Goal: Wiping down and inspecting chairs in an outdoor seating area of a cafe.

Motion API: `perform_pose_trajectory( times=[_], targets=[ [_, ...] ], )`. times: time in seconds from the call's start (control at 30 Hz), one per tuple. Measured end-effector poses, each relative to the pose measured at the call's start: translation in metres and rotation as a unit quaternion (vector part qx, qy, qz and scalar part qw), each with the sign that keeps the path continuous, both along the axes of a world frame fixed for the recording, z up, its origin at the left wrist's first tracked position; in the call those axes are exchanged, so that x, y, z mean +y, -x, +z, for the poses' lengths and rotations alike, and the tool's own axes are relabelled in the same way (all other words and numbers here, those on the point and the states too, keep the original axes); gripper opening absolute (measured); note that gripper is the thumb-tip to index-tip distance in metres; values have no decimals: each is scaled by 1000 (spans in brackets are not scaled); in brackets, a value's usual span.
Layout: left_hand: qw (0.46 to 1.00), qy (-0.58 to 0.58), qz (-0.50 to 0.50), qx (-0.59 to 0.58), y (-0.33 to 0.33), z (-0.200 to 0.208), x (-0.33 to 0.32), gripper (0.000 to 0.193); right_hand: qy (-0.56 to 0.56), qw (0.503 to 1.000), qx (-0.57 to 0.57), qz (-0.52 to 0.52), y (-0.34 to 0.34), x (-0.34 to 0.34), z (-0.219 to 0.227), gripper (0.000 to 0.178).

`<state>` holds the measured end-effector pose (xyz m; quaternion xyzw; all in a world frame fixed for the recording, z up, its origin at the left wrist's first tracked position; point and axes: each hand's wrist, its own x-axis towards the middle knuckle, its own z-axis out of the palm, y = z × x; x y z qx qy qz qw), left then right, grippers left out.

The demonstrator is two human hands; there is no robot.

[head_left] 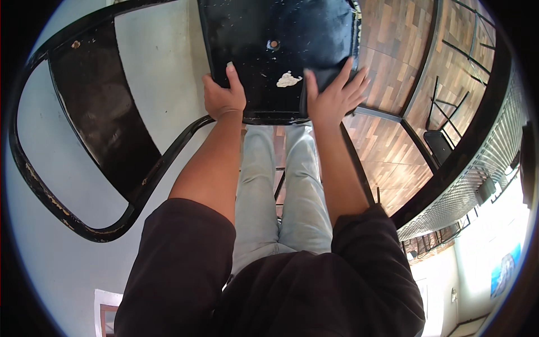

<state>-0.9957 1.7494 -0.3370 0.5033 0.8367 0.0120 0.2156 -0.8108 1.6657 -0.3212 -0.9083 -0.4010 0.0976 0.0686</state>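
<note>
A black chair seat (252, 50), with worn paint, a small rusty spot and a pale bare patch, lies in front of me at the top of the view. My left hand (224, 96) grips its left edge, thumb on top and the other fingers wrapped out of sight round the side. On the right part of the seat, my right hand (336, 96) presses a dark cloth (324, 77) to the surface. Its thumb and fingers are spread over the cloth, slightly blurred. The cloth's outline merges with the black seat.
The chair's black curved backrest (104, 106) with chipped tubing stands at left against a pale wall (154, 62). Wood-plank flooring (387, 62) stretches to the right. Further right are a round-edged table (449, 191) and another black chair (441, 143). My legs are below the seat.
</note>
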Motion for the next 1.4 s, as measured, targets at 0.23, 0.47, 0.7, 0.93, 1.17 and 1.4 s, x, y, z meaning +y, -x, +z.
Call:
perform_pose_trajectory(
  times=[0.23, 0.47, 0.7, 0.93, 1.17, 1.4],
  targets=[
    [1000, 1, 7, -13, -5, 2, 2, 66, -75, 992, 27, -94, -30, -13, -2, 108],
    [1000, 9, 9, -12, -3, 1, 0, 67, 22, 1000, 18, 8, 16, -37, 3, 114],
    [1000, -5, 7, -7, -2, -3, 0, 68, -26, 999, -14, -28, 5, -38, 6, 117],
    [1000, -13, -1, -19, -2, 0, -1, 68, -69, 993, 41, 89, 84, -37, 2, 106],
    [1000, 13, 2, -27, -7, 0, 1, 67, -115, 993, -37, -9, 15, -19, -1, 111],
    [1000, -7, 1, -28, 2, -6, -3, 62, -59, 984, 56, 156, 71, -17, 4, 100]
  ],
)
